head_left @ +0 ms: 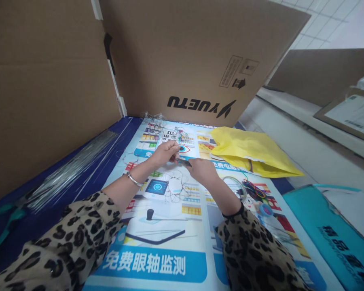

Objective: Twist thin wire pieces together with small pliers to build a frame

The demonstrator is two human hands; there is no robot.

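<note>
My left hand is raised over the printed sheet, its thumb and fingers pinched together. What it pinches is too small to make out. Close beside it, my right hand is closed around a small dark tool, whose narrow end points at my left fingertips. Most of this tool is hidden in my palm, so its kind does not show. Below the hands, a thin wire piece with curly branches lies on the sheet. More tangled thin wire pieces lie beyond my left hand.
Cardboard panels stand at the back and left. Straight wires lie in a bundle at left, near teal-handled pliers. At right are a yellow bag, coloured cords, a clear tape roll and a teal box.
</note>
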